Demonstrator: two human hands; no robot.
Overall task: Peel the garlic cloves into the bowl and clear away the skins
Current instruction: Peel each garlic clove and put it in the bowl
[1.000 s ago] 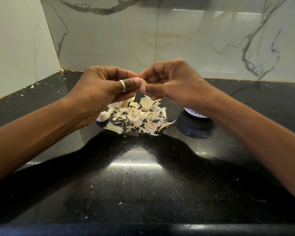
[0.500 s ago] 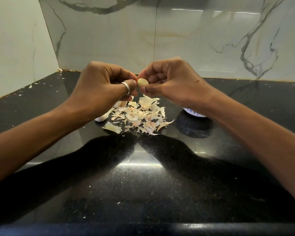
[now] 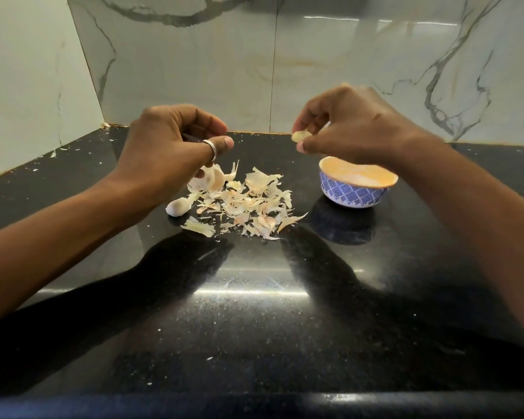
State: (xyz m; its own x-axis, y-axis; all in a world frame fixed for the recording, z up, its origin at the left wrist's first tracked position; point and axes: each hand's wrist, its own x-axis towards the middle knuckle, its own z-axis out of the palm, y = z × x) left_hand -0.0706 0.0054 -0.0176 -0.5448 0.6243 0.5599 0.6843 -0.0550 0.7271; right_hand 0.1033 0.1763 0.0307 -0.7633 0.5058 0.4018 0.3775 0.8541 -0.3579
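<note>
Just above and left of bowl (image 3: 353,195), peeled garlic clove (image 3: 301,136) pinched by right hand (image 3: 354,122). Bowl sits on black counter (image 3: 254,313), right of skins pile (image 3: 248,204). Left hand (image 3: 170,146), fingers curled, over partial garlic bulb (image 3: 208,179) at pile's far left; grasp unclear. Unpeeled clove (image 3: 177,206) at pile's left.

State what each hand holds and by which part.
Right hand pinches a peeled garlic clove by one end. Left hand has curled fingers; whether they hold anything cannot be told.
</note>
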